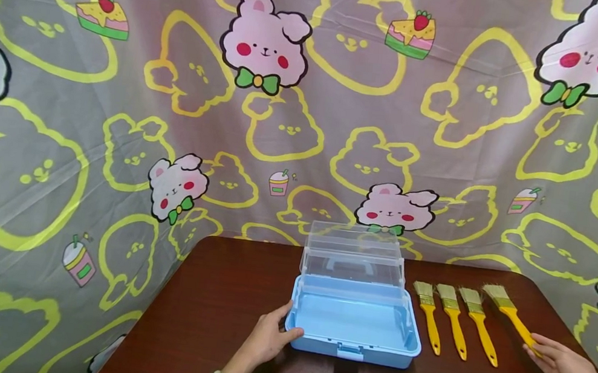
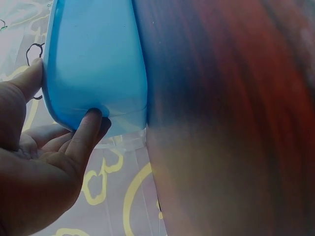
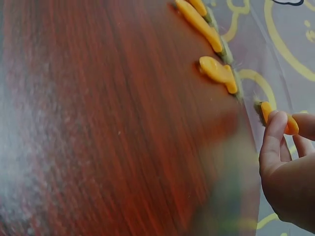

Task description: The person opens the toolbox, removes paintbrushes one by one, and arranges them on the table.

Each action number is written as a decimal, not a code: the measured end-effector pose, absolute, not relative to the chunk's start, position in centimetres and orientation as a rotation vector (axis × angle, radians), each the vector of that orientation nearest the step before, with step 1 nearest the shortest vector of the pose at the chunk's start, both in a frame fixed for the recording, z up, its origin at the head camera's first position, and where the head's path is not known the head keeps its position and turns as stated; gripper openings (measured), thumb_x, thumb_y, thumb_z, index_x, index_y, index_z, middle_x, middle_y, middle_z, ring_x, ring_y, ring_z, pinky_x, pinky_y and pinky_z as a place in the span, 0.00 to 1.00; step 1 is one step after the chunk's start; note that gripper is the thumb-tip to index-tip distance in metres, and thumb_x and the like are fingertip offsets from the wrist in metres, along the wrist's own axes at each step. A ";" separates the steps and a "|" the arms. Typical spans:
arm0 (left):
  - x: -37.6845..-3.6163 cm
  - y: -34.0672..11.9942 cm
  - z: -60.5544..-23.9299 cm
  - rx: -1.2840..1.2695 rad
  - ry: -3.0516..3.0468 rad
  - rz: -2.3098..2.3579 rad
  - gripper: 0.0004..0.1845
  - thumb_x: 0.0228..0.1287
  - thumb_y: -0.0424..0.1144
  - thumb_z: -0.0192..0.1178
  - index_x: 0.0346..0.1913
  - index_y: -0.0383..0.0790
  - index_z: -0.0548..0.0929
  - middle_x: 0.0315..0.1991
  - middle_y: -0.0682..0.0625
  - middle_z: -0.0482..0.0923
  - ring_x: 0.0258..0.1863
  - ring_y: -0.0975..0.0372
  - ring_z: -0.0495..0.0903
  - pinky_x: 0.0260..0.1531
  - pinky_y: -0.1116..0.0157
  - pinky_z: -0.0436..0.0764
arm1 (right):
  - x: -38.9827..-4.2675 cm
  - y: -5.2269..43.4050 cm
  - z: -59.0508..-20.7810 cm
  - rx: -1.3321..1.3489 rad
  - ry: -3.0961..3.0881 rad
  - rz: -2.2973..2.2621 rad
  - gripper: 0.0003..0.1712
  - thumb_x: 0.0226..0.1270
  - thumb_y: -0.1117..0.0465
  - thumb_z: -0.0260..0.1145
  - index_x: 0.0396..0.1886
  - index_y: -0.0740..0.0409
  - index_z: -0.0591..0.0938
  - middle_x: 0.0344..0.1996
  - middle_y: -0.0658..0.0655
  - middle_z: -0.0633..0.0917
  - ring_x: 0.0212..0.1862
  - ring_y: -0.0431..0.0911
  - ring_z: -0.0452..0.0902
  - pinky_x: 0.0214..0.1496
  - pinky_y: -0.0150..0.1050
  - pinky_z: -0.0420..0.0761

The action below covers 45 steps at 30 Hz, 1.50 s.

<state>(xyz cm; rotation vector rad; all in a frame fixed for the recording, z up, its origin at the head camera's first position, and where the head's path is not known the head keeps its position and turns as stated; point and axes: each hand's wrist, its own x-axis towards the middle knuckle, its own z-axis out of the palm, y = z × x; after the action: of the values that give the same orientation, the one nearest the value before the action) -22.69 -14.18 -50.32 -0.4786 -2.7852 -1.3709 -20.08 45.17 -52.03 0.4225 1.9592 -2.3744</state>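
On the table [image 1: 221, 300], left hand [image 1: 264, 339] grips the blue box [image 1: 354, 329]; right fingers [image 3: 273, 135] seemingly pinch a brush [image 1: 511, 314].

The dark reddish-brown wooden table [image 1: 221, 300] shows grain under a soft sheen. The light-blue plastic box [image 1: 353, 326] is smooth and glossy, its lid [image 1: 353, 259] clear plastic. Four yellow-handled brushes [image 1: 457, 321] have glossy plastic handles and coarse bristles. The printed cloth backdrop [image 1: 119, 131] looks matt and creased.

table [image 1: 221, 300]: dark wood; backdrop [image 1: 176, 107]: bunny-print cloth; three brushes [image 1: 456, 327]
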 end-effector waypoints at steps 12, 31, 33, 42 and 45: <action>-22.6 -14.2 -50.5 -0.457 -2.809 -1.369 0.38 0.60 0.46 0.65 0.68 0.30 0.64 0.64 0.37 0.67 0.62 0.51 0.68 0.56 0.50 0.69 | -20.8 45.4 -53.3 0.773 2.072 -2.222 0.33 0.68 0.75 0.55 0.68 0.78 0.54 0.70 0.75 0.36 0.27 0.34 0.78 0.42 0.38 0.81; -22.7 -14.1 -50.5 -0.443 -2.816 -1.403 0.39 0.59 0.47 0.66 0.68 0.31 0.64 0.64 0.37 0.67 0.62 0.51 0.68 0.56 0.50 0.69 | -20.9 45.1 -53.4 0.658 2.675 -1.468 0.26 0.53 0.68 0.69 0.51 0.79 0.76 0.42 0.76 0.78 0.32 0.44 0.80 0.33 0.44 0.81; -22.7 -14.1 -50.5 -0.442 -2.816 -1.405 0.39 0.59 0.48 0.66 0.68 0.31 0.64 0.64 0.37 0.67 0.62 0.51 0.68 0.56 0.49 0.69 | -20.9 45.0 -53.5 0.646 2.750 -1.356 0.27 0.52 0.65 0.71 0.50 0.78 0.77 0.46 0.78 0.77 0.35 0.51 0.80 0.34 0.46 0.80; -22.8 -14.2 -50.5 -0.448 -2.807 -1.402 0.39 0.59 0.47 0.66 0.68 0.31 0.64 0.64 0.38 0.67 0.61 0.51 0.68 0.55 0.50 0.70 | -20.8 44.4 -53.5 0.635 2.891 -1.042 0.30 0.53 0.60 0.72 0.51 0.74 0.77 0.49 0.78 0.75 0.50 0.70 0.67 0.45 0.61 0.69; -22.8 -14.1 -50.4 -0.445 -2.811 -1.401 0.39 0.59 0.47 0.66 0.68 0.31 0.64 0.64 0.38 0.67 0.61 0.51 0.68 0.55 0.50 0.70 | -20.6 44.1 -53.2 0.616 2.915 -0.968 0.28 0.53 0.60 0.72 0.51 0.73 0.78 0.51 0.79 0.72 0.52 0.73 0.64 0.46 0.63 0.67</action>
<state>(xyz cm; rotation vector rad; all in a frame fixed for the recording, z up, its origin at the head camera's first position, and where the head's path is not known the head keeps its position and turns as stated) -22.81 -14.13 -50.41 -0.4450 -2.8109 -1.4007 -20.65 44.12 -53.21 0.6161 2.9153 -0.9684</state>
